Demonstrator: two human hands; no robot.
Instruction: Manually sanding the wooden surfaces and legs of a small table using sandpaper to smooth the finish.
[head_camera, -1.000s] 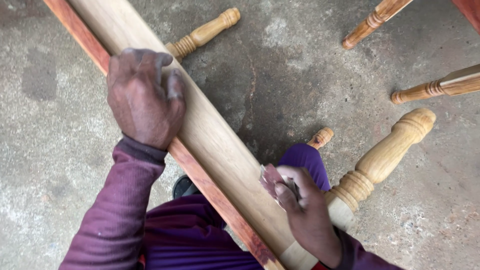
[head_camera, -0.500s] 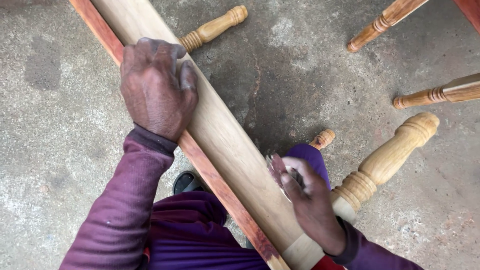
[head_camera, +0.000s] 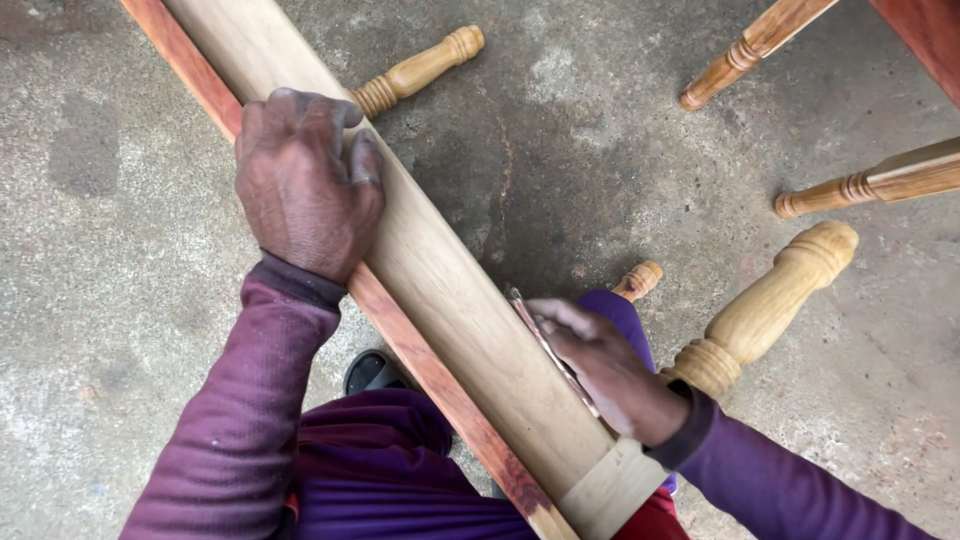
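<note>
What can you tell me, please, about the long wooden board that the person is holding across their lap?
The long wooden board runs slantwise from the upper left of the view down to the person's lap. Its broad face is pale, bare-looking wood with fine grain; its left edge is reddish brown. The near end looks cut square, with a lighter band. The left hand presses flat on its upper part, fingers over the pale face. The right hand holds a thin sheet, seemingly sandpaper, against its right edge. Below it lies a concrete floor.
</note>
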